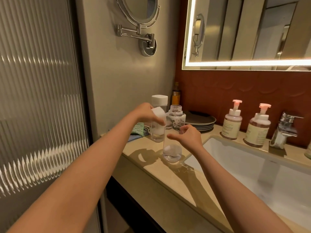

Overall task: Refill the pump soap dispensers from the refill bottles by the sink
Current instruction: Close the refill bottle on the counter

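A clear refill bottle stands uncapped on the beige counter left of the sink, its threaded neck bare. My right hand curls round its middle, thumb across the front. My left hand pinches a white square cap just left of that neck. Behind it stands a second clear refill bottle with its white cap on. Two pump soap dispensers with pink pump heads, one and the other, stand on the ledge behind the sink, pumps fitted.
The white sink basin fills the right, with a chrome faucet behind it. Dark stacked plates, a folded green cloth and an amber bottle sit at the counter's back left corner. A ribbed glass door is on the left.
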The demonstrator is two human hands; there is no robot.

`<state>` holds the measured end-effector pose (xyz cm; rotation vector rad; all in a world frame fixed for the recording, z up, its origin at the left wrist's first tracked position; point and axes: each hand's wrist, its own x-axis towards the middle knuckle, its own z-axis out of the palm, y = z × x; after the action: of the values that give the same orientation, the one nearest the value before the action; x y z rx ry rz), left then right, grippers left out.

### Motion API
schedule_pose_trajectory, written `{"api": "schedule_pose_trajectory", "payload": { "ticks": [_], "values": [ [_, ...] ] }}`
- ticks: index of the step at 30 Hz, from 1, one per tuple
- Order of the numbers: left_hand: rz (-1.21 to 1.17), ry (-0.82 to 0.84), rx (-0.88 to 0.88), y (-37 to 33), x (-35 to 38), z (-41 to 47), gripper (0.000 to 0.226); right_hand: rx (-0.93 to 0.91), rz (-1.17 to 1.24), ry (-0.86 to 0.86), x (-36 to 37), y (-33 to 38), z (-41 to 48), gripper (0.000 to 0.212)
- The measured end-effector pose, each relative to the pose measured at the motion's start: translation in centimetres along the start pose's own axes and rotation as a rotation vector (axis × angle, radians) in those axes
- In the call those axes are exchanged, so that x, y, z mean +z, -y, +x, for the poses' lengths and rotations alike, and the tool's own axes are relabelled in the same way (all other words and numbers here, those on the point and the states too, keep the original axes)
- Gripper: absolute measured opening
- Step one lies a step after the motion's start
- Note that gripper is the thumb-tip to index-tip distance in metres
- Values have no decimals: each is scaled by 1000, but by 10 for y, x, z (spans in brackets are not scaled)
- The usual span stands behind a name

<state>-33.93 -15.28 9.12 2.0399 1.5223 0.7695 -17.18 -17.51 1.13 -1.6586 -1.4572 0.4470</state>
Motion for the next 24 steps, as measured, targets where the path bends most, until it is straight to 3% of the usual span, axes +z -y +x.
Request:
{"api": "schedule_pose_trajectory", "payload": {
  "ticks": [3,7,16,20,24],
  "values": [
    [-87,-16,43,-17,-2,4,51,-13,-19,11,3,2,-2,68],
    [-113,-79,89,-34,5,9,77,-10,-40,2,6,3,-1,65],
    [166,-74,198,-61,15,19,57,19,21,30,8,3,0,71],
    [160,108,184,-64,8,22,50,29,18,51,6,3,1,70],
    [206,295,153,-70,1,19,62,33,14,49,5,6,-1,68]
  ]
}}
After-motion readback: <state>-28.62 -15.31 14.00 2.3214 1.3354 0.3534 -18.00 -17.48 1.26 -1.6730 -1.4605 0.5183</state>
